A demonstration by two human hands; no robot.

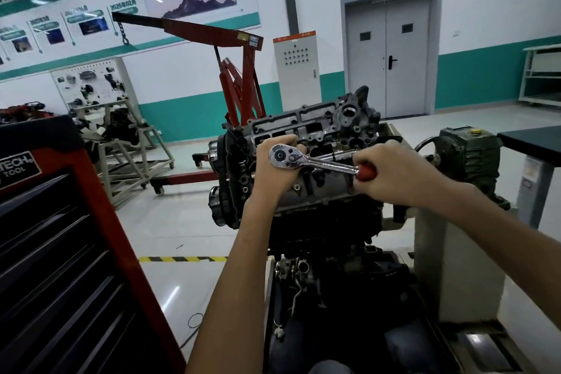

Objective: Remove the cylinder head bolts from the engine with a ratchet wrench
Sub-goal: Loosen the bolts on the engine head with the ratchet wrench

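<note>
Chrome ratchet wrench (315, 162) lies at frame centre over the engine (318, 124); left hand (273, 170) curls round its head from below; right hand (391, 173) grips the red handle (365, 172) just right of centre.

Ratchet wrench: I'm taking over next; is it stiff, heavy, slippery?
Probably rigid: the ratchet wrench looks like one straight chromed bar. Likely head-heavy; the left hand steadies that end. Polished metal may be slick, the red handle grippier.

Auto workshop, engine hoist (230, 48), tool chest (60, 237)
</note>
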